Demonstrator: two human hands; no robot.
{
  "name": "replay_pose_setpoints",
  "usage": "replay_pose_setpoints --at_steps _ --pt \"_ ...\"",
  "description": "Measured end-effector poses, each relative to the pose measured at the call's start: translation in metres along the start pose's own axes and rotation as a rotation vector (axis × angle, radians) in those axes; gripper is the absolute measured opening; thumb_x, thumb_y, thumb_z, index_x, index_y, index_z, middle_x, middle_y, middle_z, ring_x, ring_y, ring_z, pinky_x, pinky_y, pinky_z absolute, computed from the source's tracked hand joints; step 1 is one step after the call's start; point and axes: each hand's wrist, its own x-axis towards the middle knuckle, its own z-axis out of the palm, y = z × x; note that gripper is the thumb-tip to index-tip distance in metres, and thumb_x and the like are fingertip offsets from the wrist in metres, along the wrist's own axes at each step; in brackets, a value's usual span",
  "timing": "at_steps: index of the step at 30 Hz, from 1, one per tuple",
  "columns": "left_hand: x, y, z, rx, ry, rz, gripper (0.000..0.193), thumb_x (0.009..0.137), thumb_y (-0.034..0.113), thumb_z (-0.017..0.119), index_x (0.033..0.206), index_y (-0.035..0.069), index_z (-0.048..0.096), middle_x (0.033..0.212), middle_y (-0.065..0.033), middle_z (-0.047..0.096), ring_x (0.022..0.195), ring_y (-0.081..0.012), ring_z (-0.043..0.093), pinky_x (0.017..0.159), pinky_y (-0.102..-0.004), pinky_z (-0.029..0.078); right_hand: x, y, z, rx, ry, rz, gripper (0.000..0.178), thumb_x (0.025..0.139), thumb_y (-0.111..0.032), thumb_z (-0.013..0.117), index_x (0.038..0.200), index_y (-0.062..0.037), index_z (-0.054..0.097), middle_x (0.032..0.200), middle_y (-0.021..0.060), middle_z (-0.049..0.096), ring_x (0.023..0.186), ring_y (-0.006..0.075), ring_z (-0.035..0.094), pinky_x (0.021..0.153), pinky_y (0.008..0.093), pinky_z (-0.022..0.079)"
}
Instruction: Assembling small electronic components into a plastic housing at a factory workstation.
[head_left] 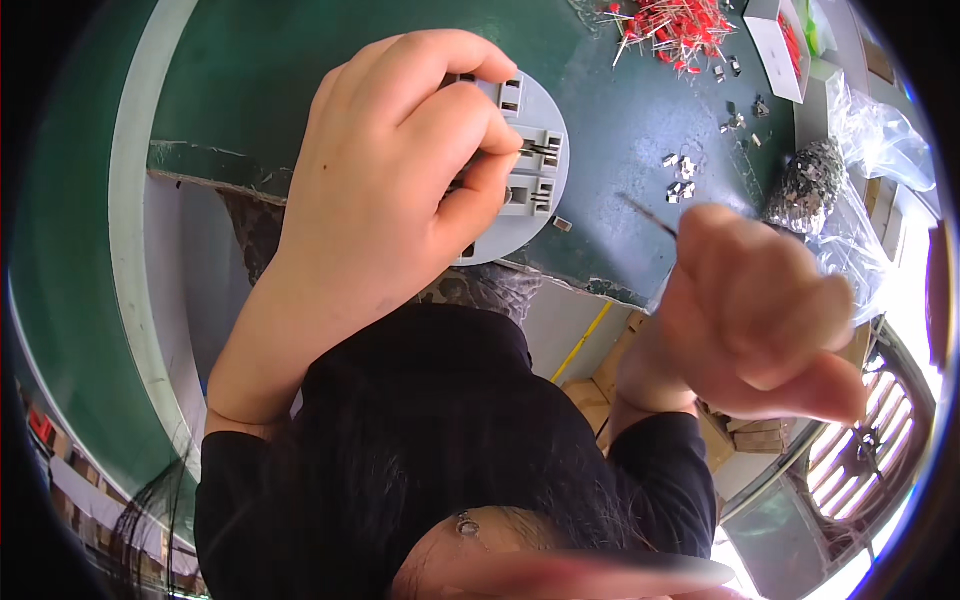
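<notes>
A round grey plate (pixel 556 110) with raised slotted blocks lies near the table's edge. Over it is my left hand (pixel 385 150), thumb and index finger pinched at one of the blocks (pixel 543 150). What sits between those fingertips is too small to make out, and the hand covers the plate's left part. To the right, my right hand (pixel 750 310) is smeared by motion, its fingers curled round a thin dark pointed tool (pixel 650 215). That tool points up and left, toward the table. Beside the plate lies a small metal part (pixel 562 224).
Small silvery metal parts (pixel 682 178) are scattered on the green table (pixel 600 110). A heap of red parts with wire legs (pixel 680 30) lies at the far side, next to a white box (pixel 778 50). Clear plastic bags (pixel 880 135) and a bag of metal parts (pixel 806 185) are at right.
</notes>
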Motion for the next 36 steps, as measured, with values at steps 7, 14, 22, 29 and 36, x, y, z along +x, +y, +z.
replay_pose_setpoints --at_steps 7,14,22,29,36 --pt "0.001 -0.003 0.002 -0.005 -0.013 -0.003 0.018 0.076 -0.007 0.074 0.087 0.004 0.064 0.12 -0.0109 0.062 0.099 -0.0238 0.06 0.081 -0.0322 0.052 0.003 0.027 0.03 0.719 0.205 -0.143 0.059 0.098 -0.068 0.045 0.07 -0.0161 0.041 0.056 -0.0048 0.035 0.046 0.0094 0.023 0.049 0.0284 0.019" --pt "0.001 0.0 -0.009 0.064 -0.077 0.042 0.034 0.068 0.0 0.082 0.096 0.008 0.064 0.127 -0.0125 0.06 0.11 -0.0305 0.06 0.089 -0.0395 0.05 0.016 0.022 0.034 0.579 0.275 0.018 0.059 0.097 -0.069 0.04 0.073 -0.0149 0.041 0.055 -0.0039 0.034 0.047 0.0096 0.021 0.048 0.0289 0.019" --pt "-0.004 0.021 -0.029 0.226 -0.387 -0.042 0.085 0.049 0.017 0.092 0.125 0.015 0.053 0.149 -0.0116 0.047 0.135 -0.0384 0.047 0.107 -0.0528 0.039 0.033 0.02 0.04 0.349 0.324 0.087 0.055 0.102 -0.06 0.04 0.074 -0.0133 0.039 0.055 -0.0017 0.032 0.047 0.0104 0.022 0.048 0.0299 0.019" --pt "-0.007 0.016 -0.029 0.237 -0.35 -0.016 0.084 0.05 0.02 0.092 0.125 0.016 0.053 0.15 -0.0105 0.047 0.135 -0.0383 0.047 0.109 -0.0531 0.038 0.044 0.02 0.048 0.185 0.389 0.112 0.051 0.107 -0.052 0.039 0.075 -0.0118 0.039 0.055 0.0002 0.03 0.047 0.0111 0.022 0.048 0.0308 0.019" --pt "-0.004 -0.008 -0.054 0.256 -0.215 -0.062 0.089 0.062 0.026 0.092 0.139 0.01 0.049 0.149 -0.0166 0.045 0.135 -0.0375 0.047 0.111 -0.0491 0.038 0.021 0.026 0.013 0.283 0.361 -0.238 0.022 0.094 -0.02 0.071 0.084 -0.002 0.064 0.07 0.0031 0.057 0.059 0.014 0.052 0.054 0.0283 0.04"
